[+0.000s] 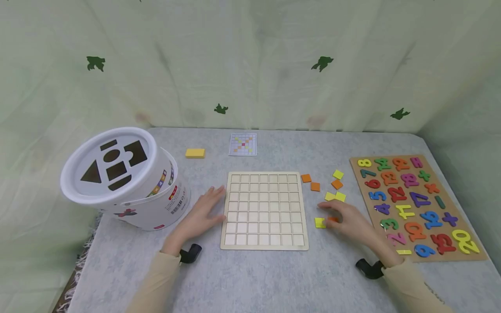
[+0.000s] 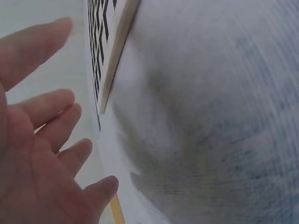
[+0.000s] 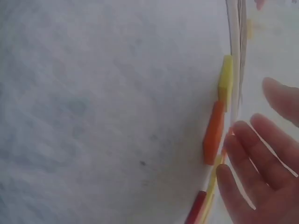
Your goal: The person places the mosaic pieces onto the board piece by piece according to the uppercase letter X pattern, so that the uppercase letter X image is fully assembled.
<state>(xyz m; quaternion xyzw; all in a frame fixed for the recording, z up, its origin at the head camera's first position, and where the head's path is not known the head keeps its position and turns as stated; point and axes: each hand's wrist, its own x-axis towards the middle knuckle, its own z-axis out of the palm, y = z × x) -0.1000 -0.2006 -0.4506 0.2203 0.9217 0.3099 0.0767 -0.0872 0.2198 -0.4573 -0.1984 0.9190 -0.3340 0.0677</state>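
A square wooden grid board lies flat on the table between my two hands. My left hand is at its left edge, fingers spread and holding nothing; the left wrist view shows the palm close by the board's edge. Over the loose tiles to the right, my right hand hovers with fingers lightly bent and nothing between them. A yellow tile and an orange tile lie by its fingertips. In the right wrist view a red tile also shows; from the head it is hidden under the hand.
More orange tiles and yellow tiles lie right of the board. A number puzzle board is at far right. Behind the grid are a pattern card and a yellow block. A white lidded bucket stands at left.
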